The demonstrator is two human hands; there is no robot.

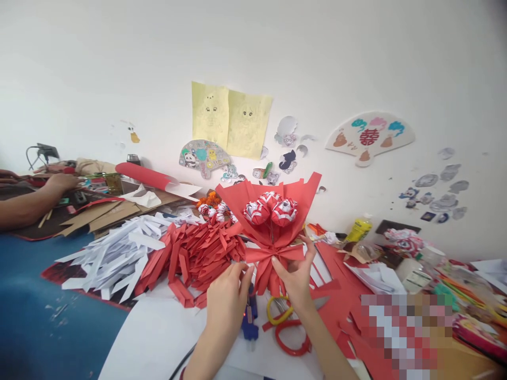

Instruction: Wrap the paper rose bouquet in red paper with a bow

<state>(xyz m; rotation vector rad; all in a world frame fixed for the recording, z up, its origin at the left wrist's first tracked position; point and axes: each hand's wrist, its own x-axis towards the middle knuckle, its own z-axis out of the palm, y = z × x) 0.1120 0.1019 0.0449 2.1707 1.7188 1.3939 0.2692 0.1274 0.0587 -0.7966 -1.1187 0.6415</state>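
Bouquet of red-and-white paper roses (273, 233), red-paper-wrapped, upright above the white work surface (146, 338), looks nearly done, perhaps needing only its folded red paper bow (259, 255) secured, right hand (298, 279) half-spread gripping that, left hand (227, 289) loosely curled, hold unclear

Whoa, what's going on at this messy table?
Someone is handling a red paper bouquet with three red-and-white flowers. The right hand holds its gathered middle; the left hand is close to the bow's left end, though I can't tell if it's touching. A blue glue gun and scissors lie below. White strips and red strips are piled to the left.
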